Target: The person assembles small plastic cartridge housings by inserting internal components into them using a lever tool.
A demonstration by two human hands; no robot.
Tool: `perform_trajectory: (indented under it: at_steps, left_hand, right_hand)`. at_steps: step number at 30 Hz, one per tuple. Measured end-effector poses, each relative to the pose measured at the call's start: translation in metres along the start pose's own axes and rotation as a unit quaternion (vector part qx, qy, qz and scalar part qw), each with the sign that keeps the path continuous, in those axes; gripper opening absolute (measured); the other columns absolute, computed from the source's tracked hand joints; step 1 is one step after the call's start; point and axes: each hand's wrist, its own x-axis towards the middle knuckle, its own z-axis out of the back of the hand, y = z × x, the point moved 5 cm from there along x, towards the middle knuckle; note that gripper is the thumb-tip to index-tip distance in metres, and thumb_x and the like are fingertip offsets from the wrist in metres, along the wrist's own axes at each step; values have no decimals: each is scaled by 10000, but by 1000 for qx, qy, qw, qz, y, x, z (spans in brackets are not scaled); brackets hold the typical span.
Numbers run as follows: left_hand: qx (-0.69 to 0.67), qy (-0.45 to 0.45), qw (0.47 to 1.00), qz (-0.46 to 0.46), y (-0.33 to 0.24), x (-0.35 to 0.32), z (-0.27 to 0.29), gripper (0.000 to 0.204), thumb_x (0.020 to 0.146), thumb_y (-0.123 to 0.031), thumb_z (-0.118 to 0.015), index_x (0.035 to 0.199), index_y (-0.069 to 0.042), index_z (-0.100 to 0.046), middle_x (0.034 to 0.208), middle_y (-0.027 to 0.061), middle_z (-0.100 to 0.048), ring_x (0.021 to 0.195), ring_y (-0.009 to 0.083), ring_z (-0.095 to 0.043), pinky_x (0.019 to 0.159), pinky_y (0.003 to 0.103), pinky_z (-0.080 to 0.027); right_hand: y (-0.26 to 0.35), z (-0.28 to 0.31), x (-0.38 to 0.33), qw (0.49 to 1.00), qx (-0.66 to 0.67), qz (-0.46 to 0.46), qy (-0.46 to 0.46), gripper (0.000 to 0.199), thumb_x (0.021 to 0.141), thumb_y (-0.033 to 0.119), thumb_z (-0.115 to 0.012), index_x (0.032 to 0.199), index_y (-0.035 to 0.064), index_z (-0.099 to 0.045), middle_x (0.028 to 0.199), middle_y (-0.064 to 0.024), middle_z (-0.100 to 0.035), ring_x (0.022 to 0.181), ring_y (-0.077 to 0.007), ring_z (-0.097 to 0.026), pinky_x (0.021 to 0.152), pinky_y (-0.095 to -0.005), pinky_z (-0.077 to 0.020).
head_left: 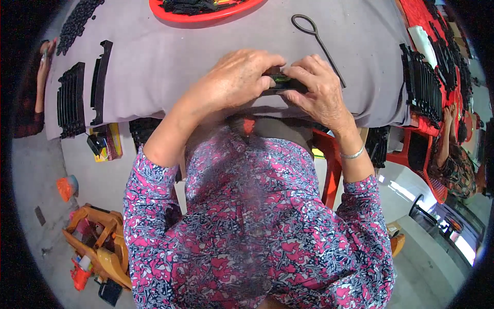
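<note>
Near the table's front edge, my left hand and my right hand meet over a small dark piece. A bit of green shows on it between my fingertips. Both hands are closed on the piece from opposite sides, and the fingers hide most of its shape, so I cannot tell its kind. Just beyond my right hand lies a dark metal rod with a loop at its far end.
A red basin of black parts stands at the far side of the grey tablecloth. Black slotted strips line the left, more strips the right. Black pellets lie far left. Other people sit at both sides.
</note>
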Motion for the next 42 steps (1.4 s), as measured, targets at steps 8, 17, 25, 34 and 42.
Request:
perform_trajectory:
  at_steps: [8,17,25,34,42]
  left_hand:
    - [-33,15,999,-7,-7,-2,1,460,842,-51,-609,1290,-8,-510,1135,209,-648,1078,398,-613,911,443,-495]
    - [-73,-9,997,-20,-1,-3,-5,630,847,-38,-586,1438,-3,-369,1211,244,-631,1132,392,-611,972,446,-479]
    - [-45,-5,999,4,1,1,-1,635,843,-34,-590,1441,-2,-378,1212,229,-646,1145,359,-624,987,425,-485]
    - [-89,-13,996,5,1,1,-3,638,831,-36,-602,1436,-3,-401,1195,221,-658,1116,337,-646,959,414,-498]
    - [-15,-38,999,-14,-3,-2,-7,640,830,-51,-570,1439,7,-383,1178,266,-635,1089,435,-611,952,457,-484]
  right_hand:
    - [-2,11,19,989,93,-21,110,376,719,107,-668,1086,45,-610,968,-133,-629,952,-348,-585,861,-445,-467]
    - [-15,-6,21,971,95,-65,208,538,679,160,-701,1183,47,-549,916,-124,-570,840,-300,-537,744,-402,-460]
    - [-14,-2,26,973,106,-79,190,460,669,167,-688,1098,26,-597,958,-175,-628,950,-362,-594,861,-451,-477]
    - [-20,-8,23,976,110,-69,177,463,666,179,-690,1096,31,-604,962,-154,-631,946,-347,-600,843,-441,-486]
    - [-22,-8,22,973,108,-61,194,480,670,190,-689,1111,23,-599,973,-150,-630,992,-331,-583,876,-430,-474]
